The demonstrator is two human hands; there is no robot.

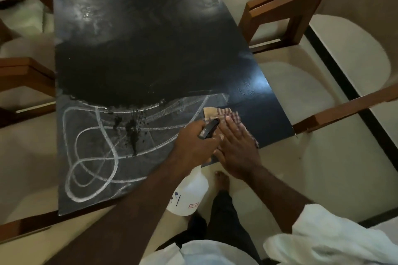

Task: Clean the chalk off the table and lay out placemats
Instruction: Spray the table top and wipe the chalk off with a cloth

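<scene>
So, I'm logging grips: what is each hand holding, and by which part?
The left hand grips the spray bottle by its neck, below the trigger. The right hand holds nothing; it presses flat on the cloth.

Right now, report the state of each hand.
Left hand: grips the white plastic spray bottle.
Right hand: open, pressing flat on the tan checked cloth.

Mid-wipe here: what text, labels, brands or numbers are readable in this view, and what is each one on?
Nothing can be read in this view.
Spray bottle: a small red-bordered label and blue marks, too blurred to read.
Table: the chalk marks are loops and lines, not letters or numbers.
</scene>
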